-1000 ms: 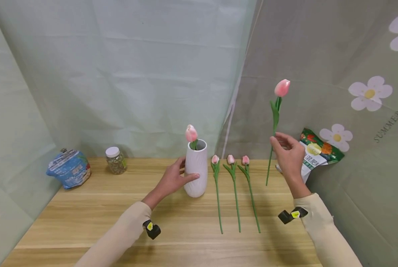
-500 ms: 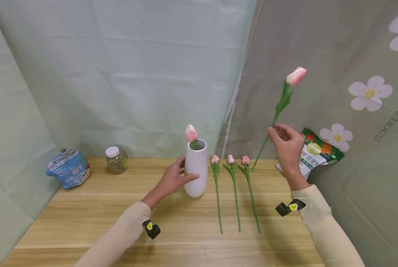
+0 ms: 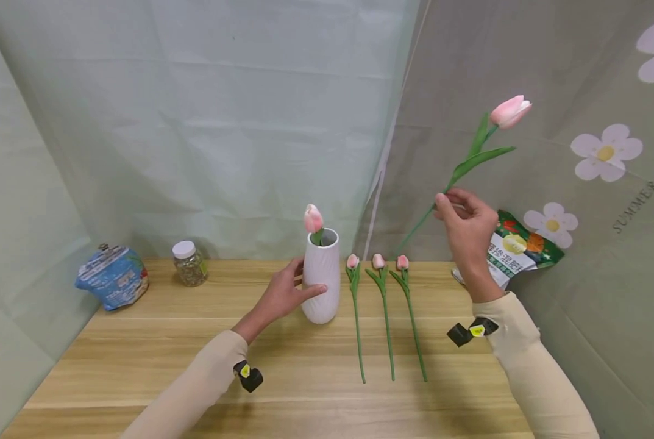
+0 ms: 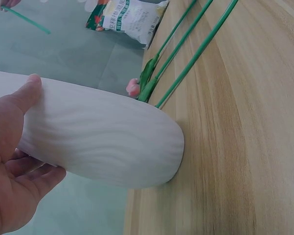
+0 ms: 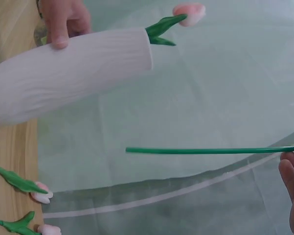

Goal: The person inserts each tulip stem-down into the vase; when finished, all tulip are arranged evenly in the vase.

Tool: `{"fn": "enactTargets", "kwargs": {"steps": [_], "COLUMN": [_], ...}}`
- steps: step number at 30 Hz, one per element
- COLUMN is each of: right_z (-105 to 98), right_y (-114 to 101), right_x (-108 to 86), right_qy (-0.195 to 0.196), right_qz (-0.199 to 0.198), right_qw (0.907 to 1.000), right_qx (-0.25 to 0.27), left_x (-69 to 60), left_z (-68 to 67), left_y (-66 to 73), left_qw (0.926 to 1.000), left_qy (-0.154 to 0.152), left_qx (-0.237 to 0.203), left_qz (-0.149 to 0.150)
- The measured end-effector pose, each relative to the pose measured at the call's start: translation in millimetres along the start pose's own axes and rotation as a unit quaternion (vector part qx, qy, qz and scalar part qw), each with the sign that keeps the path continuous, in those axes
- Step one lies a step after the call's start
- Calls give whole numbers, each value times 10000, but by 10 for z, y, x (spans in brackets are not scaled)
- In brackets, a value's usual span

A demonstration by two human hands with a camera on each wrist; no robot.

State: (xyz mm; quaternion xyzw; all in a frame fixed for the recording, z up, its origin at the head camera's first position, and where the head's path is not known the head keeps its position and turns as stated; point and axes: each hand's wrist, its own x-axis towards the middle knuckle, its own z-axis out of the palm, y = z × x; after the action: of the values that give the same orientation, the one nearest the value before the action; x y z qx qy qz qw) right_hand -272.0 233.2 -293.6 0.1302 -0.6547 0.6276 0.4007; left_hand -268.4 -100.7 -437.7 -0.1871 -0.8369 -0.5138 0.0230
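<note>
A white ribbed vase [image 3: 322, 280] stands upright on the wooden table, with one pink tulip [image 3: 313, 219] in its mouth. My left hand [image 3: 284, 296] grips the vase from its left side, thumb across the front and fingers behind, as the left wrist view also shows on the vase [image 4: 102, 129]. Up at the right, my right hand [image 3: 468, 228] pinches the green stem of another pink tulip [image 3: 510, 112] between thumb and fingers. That tulip leans to the upper right, its bare stem end [image 5: 137, 150] pointing toward the vase and apart from it.
Three tulips [image 3: 384, 299] lie side by side on the table [image 3: 283, 378], right of the vase. A jar with a white lid [image 3: 190, 265] and a blue bag [image 3: 115, 277] stand at the left. A green and white packet [image 3: 515, 250] leans behind my right hand.
My right hand has risen slightly, and its tulip has tilted from nearly upright to leaning right, the stem end swinging left and up. The left hand and vase have stayed put.
</note>
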Motion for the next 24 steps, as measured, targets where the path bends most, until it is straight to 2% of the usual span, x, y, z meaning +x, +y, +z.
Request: {"fn": "enactTargets", "kwargs": {"steps": [6, 13, 24], "right_z": [95, 193, 339], "right_y": [-80, -152, -228], "right_x": [12, 22, 83], "right_qy": [0, 11, 97], "right_qz": [-119, -297, -380], "right_qw": [9991, 9989, 9959], "right_qx": [402, 371, 814], "left_x": [0, 11, 4], "left_z": [-1, 5, -4], "left_y": [-6, -22, -12], "left_qw": [10000, 10000, 10000], "left_qy": [-2, -39, -18], "left_qx": [-5, -1, -5], "left_qz": [-13, -35, 48]}}
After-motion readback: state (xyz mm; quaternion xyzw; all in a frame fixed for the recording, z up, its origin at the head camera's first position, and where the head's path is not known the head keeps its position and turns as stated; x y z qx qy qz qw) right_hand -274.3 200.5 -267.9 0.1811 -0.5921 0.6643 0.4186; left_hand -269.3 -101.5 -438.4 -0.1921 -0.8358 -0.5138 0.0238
